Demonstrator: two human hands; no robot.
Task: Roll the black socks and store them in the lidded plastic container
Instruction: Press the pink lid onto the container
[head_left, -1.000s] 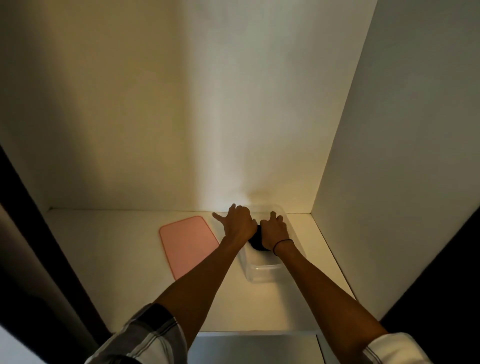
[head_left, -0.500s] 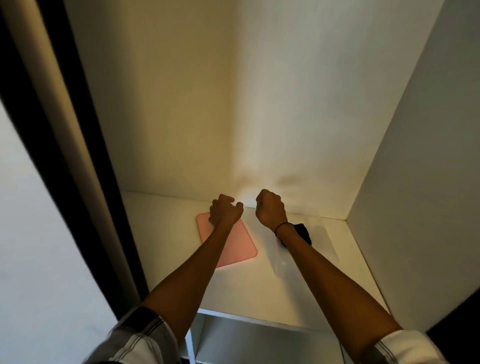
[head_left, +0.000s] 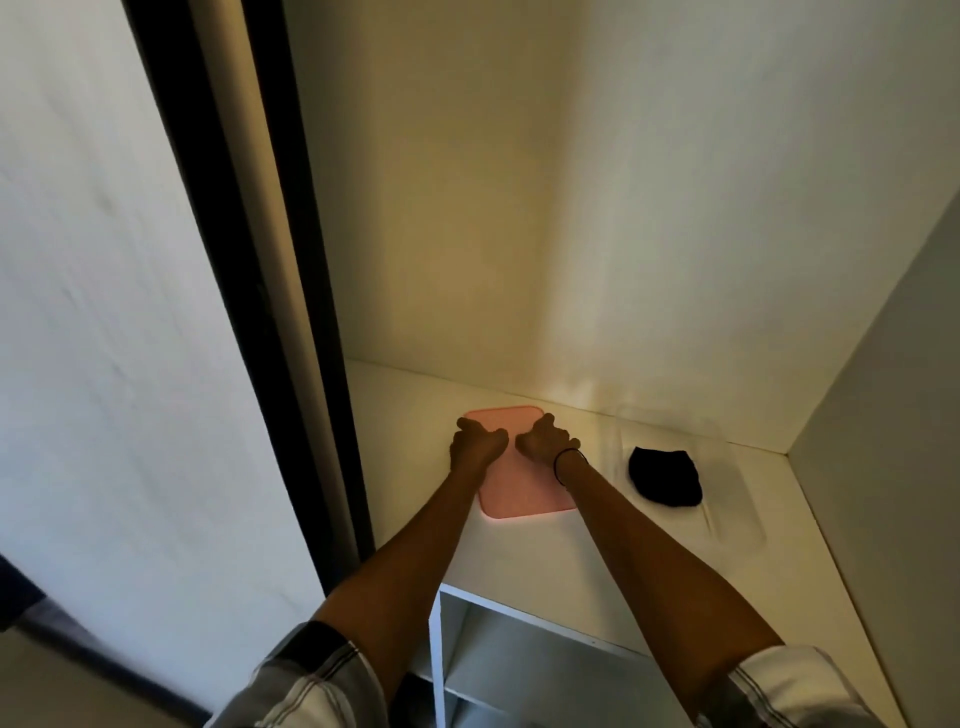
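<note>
- pink lid (head_left: 524, 486) lies flat on the white shelf (head_left: 597, 582); using it as the reference.
- left hand (head_left: 475, 441) is on the lid's far-left corner, fingers curled, thumb pointing toward the other hand. Looks like it grips the lid edge, but can't tell for sure.
- right hand (head_left: 545, 440) is on the lid's far-right corner, fingers curled loosely, knuckles up. Can't tell whether it's actually pinching the rim. Dark band (head_left: 569, 462) around that wrist.
- the two hands sit close together over the lid's far end, not touching.
- clear plastic container (head_left: 737, 530) stands right of the lid, apart from it, open on top.
- rolled black socks (head_left: 665, 477) sit inside the container, toward its far half.
- striped sleeves are pushed up on both forearms.
</note>
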